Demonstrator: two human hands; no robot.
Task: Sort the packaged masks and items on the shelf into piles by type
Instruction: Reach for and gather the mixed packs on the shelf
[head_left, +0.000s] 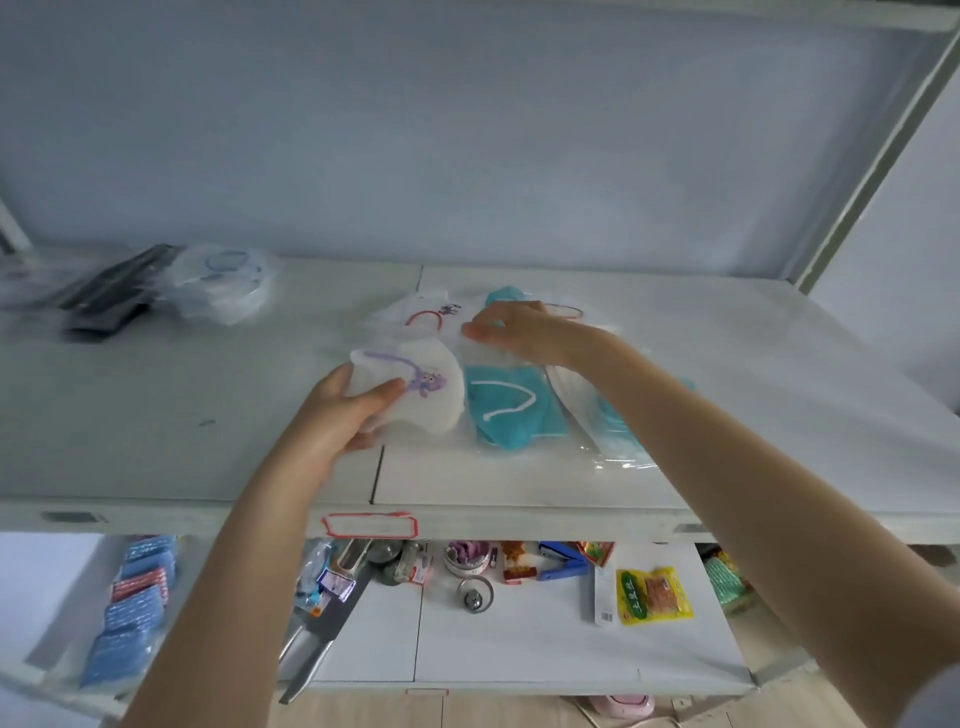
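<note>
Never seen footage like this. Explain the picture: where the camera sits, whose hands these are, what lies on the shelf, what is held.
There is no machine: a person sorts by hand, and one camera on their head looks down. The left hand grips a white mask with a purple print. The right hand rests on the clear wrappers behind; whether it pinches one is unclear. On the shelf lie teal masks and a white mask with a red strap. The lower shelf holds a yellow snack packet and a blue stapler.
</note>
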